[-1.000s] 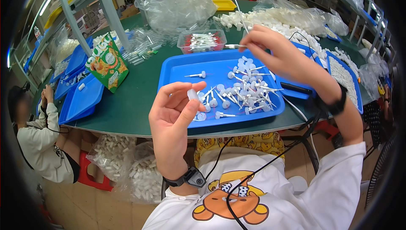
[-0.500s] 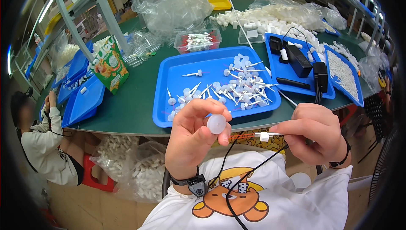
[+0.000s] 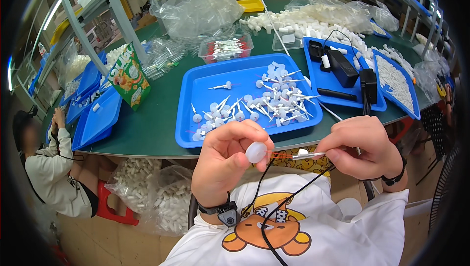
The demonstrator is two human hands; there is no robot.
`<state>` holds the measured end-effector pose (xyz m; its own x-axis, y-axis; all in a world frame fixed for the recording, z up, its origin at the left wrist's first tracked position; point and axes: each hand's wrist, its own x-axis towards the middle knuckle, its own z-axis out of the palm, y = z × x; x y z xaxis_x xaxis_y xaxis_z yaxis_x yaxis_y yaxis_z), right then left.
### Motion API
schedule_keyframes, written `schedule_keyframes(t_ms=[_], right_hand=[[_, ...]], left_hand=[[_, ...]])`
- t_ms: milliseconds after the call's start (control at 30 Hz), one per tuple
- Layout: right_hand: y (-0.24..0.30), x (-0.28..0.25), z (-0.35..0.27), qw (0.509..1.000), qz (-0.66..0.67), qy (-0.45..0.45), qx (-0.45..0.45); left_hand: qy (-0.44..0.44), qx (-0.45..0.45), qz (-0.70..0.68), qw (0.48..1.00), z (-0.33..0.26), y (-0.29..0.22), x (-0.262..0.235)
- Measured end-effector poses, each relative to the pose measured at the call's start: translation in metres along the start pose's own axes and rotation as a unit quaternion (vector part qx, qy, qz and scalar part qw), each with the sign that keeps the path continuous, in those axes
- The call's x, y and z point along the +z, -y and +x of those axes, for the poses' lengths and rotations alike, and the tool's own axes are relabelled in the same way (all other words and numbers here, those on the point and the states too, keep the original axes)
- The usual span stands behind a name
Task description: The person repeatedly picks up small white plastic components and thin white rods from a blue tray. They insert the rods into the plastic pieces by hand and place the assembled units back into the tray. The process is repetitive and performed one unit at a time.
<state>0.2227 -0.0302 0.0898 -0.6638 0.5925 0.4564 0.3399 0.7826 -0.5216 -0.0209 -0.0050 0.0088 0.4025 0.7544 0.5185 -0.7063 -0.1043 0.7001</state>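
My left hand (image 3: 226, 158) pinches a round translucent white plastic disc (image 3: 256, 152) between thumb and fingers, in front of the tray. Thin red-orange strands (image 3: 280, 155) run from behind the disc to a slim white stick (image 3: 313, 156) with a small white piece on it. The stick is gripped by my right hand (image 3: 360, 147), thumb against fingers. Beyond both hands lies a blue tray (image 3: 196, 82) with many similar discs on white stems (image 3: 281, 97), most of them heaped at its right side.
A clear box of white-and-red sticks (image 3: 225, 49) stands behind the tray. To the right, another blue tray (image 3: 333, 100) holds black adapters. White cylinders (image 3: 313, 28) are piled at the back; a green snack bag (image 3: 129, 77) stands left. A co-worker (image 3: 56, 173) sits far left.
The disc in my left hand has turned and shifted slightly right. The stick in my right hand has rotated, so its small white piece now sits on the upper side.
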Motion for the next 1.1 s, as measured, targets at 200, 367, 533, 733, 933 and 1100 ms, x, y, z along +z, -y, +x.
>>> schedule_keyframes(t_ms=[200, 367, 533, 733, 933, 1100], right_hand=[[-0.004, -0.002, 0.002, 0.998, 0.038, 0.035, 0.042], [-0.008, -0.001, -0.002, 0.997, 0.042, 0.023, 0.054], [-0.005, -0.002, -0.001, 0.997, 0.051, 0.012, 0.063], [-0.001, -0.006, 0.001, 0.995, 0.031, 0.025, 0.088], [-0.001, -0.005, -0.002, 0.996, -0.013, 0.011, 0.085], [-0.005, 0.005, -0.005, 0.990, -0.128, -0.051, -0.003]], left_hand=[[0.004, -0.014, -0.004, 1.000, 0.000, 0.002, -0.002], [0.005, -0.020, -0.006, 1.000, 0.001, 0.002, -0.002], [0.004, -0.028, -0.002, 1.000, 0.001, 0.003, -0.002], [0.002, -0.027, -0.002, 1.000, 0.002, 0.005, -0.004], [0.002, -0.013, 0.013, 1.000, 0.004, 0.007, -0.004], [-0.029, 0.010, 0.073, 0.997, 0.005, 0.008, 0.000]])
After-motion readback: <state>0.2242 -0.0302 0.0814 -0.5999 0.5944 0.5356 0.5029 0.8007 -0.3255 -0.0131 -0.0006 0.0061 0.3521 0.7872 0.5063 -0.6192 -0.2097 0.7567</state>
